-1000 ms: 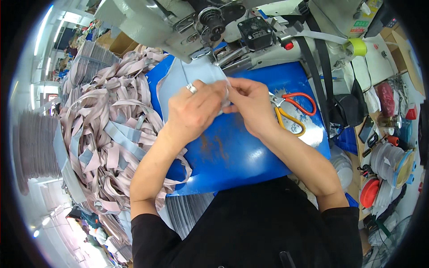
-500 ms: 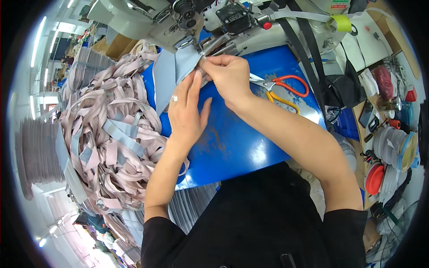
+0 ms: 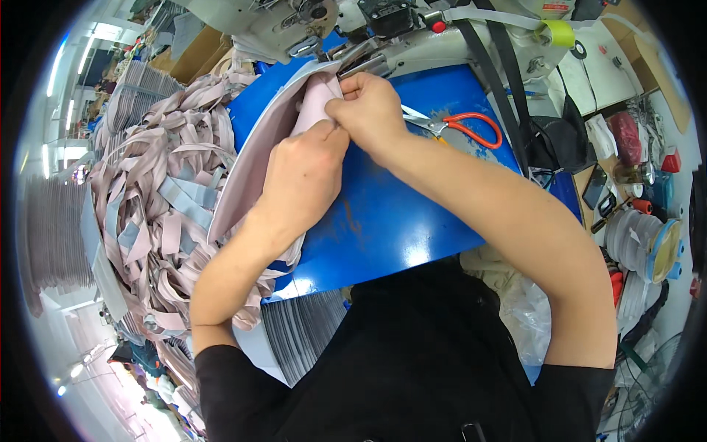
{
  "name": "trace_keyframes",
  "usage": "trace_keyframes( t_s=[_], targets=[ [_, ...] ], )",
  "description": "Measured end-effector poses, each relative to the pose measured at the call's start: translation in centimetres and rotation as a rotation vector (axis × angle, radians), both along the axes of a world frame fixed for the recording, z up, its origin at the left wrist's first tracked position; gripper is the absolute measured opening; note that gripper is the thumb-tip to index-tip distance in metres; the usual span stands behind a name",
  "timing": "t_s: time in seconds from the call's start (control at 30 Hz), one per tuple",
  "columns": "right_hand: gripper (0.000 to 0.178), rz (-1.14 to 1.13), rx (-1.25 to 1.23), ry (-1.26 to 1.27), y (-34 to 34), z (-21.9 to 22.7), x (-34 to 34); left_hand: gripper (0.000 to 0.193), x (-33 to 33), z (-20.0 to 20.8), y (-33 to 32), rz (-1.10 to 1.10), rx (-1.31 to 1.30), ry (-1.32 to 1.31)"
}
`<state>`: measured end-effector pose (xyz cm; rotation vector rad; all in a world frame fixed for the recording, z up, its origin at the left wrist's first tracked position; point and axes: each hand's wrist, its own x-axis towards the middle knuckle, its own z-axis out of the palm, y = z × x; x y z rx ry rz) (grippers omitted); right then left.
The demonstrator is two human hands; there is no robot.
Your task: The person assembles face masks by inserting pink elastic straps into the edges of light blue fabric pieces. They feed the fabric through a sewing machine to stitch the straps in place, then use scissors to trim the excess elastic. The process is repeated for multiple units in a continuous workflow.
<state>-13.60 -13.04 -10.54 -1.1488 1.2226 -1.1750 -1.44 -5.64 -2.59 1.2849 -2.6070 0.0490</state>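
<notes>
A pale pink fabric piece (image 3: 318, 99), grey-blue on its other face, curves open in front of the sewing machine (image 3: 309, 18). My left hand (image 3: 305, 173) is closed, its fingertips pinching the near edge of the piece; its fingers are partly hidden behind the knuckles. Touching it from the right, my right hand (image 3: 370, 110) pinches the same edge between thumb and bent forefinger. The piece's far end reaches up under the machine head, while its left part hangs down past my left wrist. Scissors (image 3: 471, 129) with one red and one yellow handle lie right of my right hand.
A big heap of pink and grey-blue fabric strips (image 3: 166, 199) borders the blue table (image 3: 383, 214) on the left. Black straps (image 3: 501, 81) hang at the right, near a yellow-green tape roll (image 3: 557, 33). Stacked grey pieces (image 3: 305, 331) stand below the table's front edge.
The fabric has swung from its flat grey-blue face to its open pink side. My left hand went from outstretched fingers to a closed pinch, and its forearm shifted left.
</notes>
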Motion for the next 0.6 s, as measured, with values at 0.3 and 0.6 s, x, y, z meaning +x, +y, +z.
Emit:
trace_keyframes(
  t_s=[0.3,0.6],
  targets=[
    [0.038,0.259,0.282,-0.475,0.8,1.7,-2.3,0.062,5.0,7.0,-3.4,0.033,-0.040,-0.298],
    [0.033,0.225,0.298,-0.509,1.4,1.9,-3.0,0.065,5.7,9.4,-6.8,-0.224,-0.079,-0.678]
  ],
)
